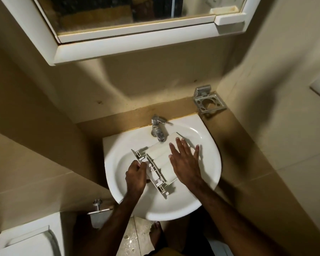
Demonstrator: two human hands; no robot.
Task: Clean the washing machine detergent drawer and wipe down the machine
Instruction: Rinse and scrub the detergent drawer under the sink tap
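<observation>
Beige walls (155, 80), mirrored cabinet (118, 24), speckled floor (137, 237)

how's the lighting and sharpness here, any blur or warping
Head view: dim, warm light; the sink is brightest, the floor dark. Walls and cabinet bow from the wide lens. Edges smear, the right wall most. Both hands, left and right, and the drawer look soft.

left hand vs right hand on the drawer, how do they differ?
The left hand is curled shut, gripping the front panel end of the drawer; the right hand is open, fingers spread. The left hand sits at the near end, the right hand lies flat on the drawer's body, nearer the tap. Both touch the drawer, over the sink.
</observation>
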